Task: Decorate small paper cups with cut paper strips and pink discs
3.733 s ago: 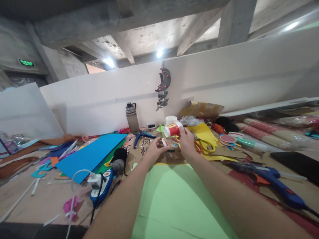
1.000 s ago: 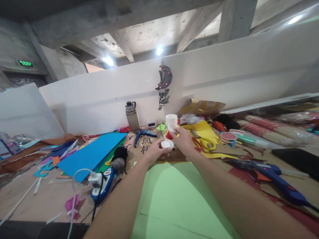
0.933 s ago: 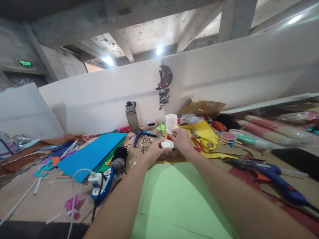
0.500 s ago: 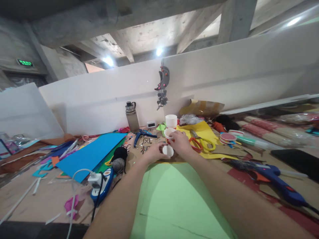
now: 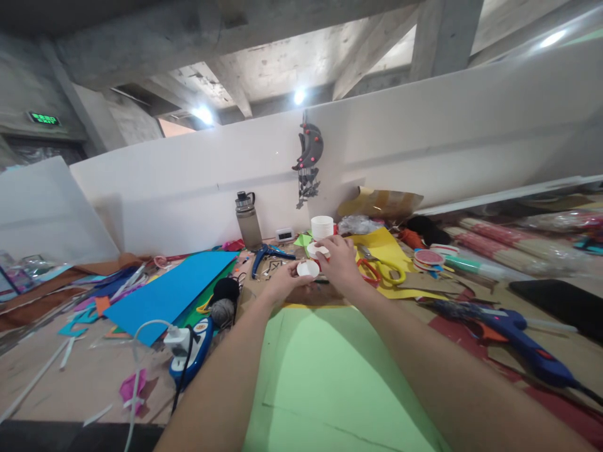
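My left hand is closed around a small white paper cup, tilted so that its mouth faces me. Close beside it, my right hand grips the rim of a second paper cup, white inside with some red on its outer side. The fingers hide much of that cup. Just behind stands a stack of white paper cups. Below both wrists a large light green sheet covers the near part of the table.
Yellow-handled scissors and a blue glue gun lie to the right. Blue card, a power strip with cables and grey yarn are on the left. A bottle stands by the white partition.
My left hand has lifted its cup away from me and slightly left, turning the mouth more upward. My right hand stays at the second cup, its fingers shifted further over the rim.
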{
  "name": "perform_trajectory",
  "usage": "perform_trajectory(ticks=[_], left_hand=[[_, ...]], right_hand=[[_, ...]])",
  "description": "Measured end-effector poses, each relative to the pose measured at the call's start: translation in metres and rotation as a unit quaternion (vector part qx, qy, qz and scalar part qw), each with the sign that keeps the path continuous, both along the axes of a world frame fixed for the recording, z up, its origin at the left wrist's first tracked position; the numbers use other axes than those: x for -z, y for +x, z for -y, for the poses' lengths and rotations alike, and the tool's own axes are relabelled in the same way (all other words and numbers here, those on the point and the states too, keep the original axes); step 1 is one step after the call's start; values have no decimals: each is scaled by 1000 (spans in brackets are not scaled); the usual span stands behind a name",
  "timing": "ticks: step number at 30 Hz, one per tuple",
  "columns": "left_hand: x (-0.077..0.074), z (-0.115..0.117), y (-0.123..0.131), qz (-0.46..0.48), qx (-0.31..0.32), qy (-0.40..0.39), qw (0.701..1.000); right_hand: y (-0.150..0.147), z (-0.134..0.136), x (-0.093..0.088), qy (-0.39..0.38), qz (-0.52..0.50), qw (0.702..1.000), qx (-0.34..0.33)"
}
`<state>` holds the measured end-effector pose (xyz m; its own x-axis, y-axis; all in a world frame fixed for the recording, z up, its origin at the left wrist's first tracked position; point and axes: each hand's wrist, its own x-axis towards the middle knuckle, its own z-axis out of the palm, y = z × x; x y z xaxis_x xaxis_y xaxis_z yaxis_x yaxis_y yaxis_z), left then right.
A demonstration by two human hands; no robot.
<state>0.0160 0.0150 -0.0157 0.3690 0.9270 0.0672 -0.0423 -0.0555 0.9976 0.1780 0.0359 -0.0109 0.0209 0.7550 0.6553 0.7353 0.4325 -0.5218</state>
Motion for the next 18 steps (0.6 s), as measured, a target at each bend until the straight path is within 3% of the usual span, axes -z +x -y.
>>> perform_trajectory(ticks=[4, 11, 18], left_hand=[[-5, 1, 2, 71, 0, -1, 997], [-5, 1, 1, 122, -24, 28, 992], [-5, 2, 0, 162, -30, 40, 986]], right_hand=[[-8, 8, -10, -23, -42, 996, -73], [-14, 10, -7, -86, -52, 990, -94], [-12, 5, -4, -80, -76, 987, -114]])
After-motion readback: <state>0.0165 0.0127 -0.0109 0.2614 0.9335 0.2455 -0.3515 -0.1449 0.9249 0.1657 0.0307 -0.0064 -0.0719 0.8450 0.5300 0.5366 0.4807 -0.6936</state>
